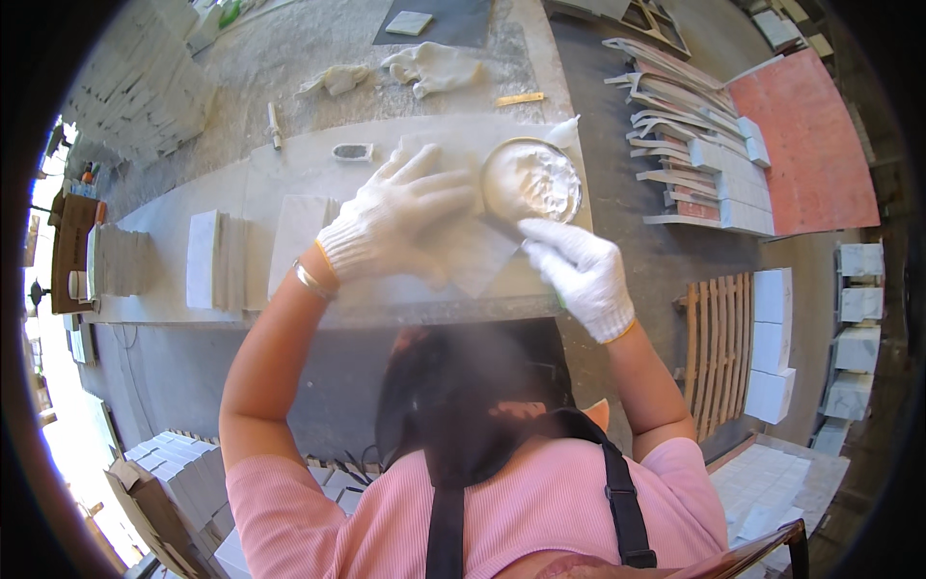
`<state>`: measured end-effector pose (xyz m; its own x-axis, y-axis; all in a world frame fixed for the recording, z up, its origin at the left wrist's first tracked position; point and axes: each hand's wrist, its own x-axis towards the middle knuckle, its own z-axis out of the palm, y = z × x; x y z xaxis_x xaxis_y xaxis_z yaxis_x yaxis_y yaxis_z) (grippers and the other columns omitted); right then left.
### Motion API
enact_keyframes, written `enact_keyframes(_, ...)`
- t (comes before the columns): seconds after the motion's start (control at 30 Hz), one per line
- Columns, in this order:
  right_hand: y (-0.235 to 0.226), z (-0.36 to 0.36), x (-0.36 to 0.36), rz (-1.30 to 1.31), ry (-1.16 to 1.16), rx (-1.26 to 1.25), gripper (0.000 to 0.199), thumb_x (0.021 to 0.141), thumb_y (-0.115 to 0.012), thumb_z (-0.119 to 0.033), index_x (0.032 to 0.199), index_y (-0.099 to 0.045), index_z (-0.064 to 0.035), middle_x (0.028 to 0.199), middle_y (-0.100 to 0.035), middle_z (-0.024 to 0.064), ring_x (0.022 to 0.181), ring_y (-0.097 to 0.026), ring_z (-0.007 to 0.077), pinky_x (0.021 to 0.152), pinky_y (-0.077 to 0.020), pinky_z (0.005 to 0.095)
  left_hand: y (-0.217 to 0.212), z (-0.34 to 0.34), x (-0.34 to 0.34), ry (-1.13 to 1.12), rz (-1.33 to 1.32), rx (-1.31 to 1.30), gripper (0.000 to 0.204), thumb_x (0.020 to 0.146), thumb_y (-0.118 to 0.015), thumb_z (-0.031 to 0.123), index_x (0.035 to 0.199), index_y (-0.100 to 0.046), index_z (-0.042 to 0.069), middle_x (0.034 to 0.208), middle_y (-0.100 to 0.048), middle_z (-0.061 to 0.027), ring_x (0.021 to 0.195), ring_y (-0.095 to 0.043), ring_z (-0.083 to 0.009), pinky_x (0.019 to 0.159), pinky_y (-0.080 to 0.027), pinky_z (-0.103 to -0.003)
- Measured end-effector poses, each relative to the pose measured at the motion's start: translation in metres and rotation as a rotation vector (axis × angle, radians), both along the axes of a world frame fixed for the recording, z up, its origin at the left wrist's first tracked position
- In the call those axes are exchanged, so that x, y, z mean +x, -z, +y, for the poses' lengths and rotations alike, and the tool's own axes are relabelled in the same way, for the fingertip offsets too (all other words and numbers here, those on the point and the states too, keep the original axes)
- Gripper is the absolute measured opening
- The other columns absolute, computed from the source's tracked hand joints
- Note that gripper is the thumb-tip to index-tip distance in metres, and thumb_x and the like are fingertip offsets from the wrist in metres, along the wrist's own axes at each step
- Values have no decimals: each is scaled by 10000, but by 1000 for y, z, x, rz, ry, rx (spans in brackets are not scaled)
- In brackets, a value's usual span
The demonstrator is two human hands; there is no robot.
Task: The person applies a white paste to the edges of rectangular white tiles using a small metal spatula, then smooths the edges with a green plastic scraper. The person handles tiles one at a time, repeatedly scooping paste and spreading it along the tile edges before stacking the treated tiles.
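My left hand, in a white knitted glove, is spread flat over the pale worktop, its fingers apart and pointing toward the bowl. Close to its fingers lies a pale, flat tile, partly covered by the hand and hazy in outline. My right hand, gloved the same way, is closed around a scraper; only a bit of its dark, thin blade shows beside the bowl, and the grip is mostly hidden. Just beyond that hand stands a round bowl of thick white paste.
Upright stacks of white tiles stand on the worktop at left. A small brush-like block, crumpled gloves and a yellow strip lie farther back. Past the right edge are a wooden pallet and strapped tile blocks.
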<state>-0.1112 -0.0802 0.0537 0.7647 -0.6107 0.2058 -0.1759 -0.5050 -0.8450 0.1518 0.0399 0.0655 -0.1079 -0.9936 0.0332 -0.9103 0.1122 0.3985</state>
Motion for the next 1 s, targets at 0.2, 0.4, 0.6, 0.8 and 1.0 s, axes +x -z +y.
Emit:
enact_keyframes(0.2,1,-29,-6,65,-32,213,305,979,-699,-8,1279,-754,-17,1066,-781,53,883,-697,85,760,-561,236,0,1,0,2,9,-21,1113,449,-952,471,1471,-615,187,1624,-501,-23,1565,-301,-444,1283,-287,-596)
enact_keyframes(0.4,8,-13,8,33,-42,52,288,966,-707,-4,1249,-760,-13,1115,-799,94,987,-740,135,863,-581,287,1,1,1,16,-7,-60,1089,457,-946,481,1458,-624,192,1620,-505,-22,1562,-305,-447,1274,-304,-598)
enact_keyframes(0.6,2,2,8,105,-137,-112,246,940,-757,-48,1184,-787,-36,1087,-798,155,979,-777,222,887,-593,335,2,2,0,0,5,-57,1084,472,-942,487,1463,-620,189,1622,-502,-31,1558,-308,-453,1274,-303,-595)
enact_keyframes(0.8,4,5,9,27,-34,-108,244,936,-759,-40,1178,-789,-34,1085,-799,158,960,-781,238,866,-595,325,0,1,1,17,1,-50,1071,501,-943,454,1479,-608,174,1628,-494,-38,1557,-305,-457,1280,-288,-592)
enact_keyframes(1.0,8,11,10,-5,52,-113,232,958,-727,-40,1182,-786,-40,1060,-788,173,911,-768,294,824,-592,359,-1,2,0,6,20,-26,1082,494,-953,424,1488,-602,183,1635,-486,-39,1568,-286,-455,1279,-295,-590)
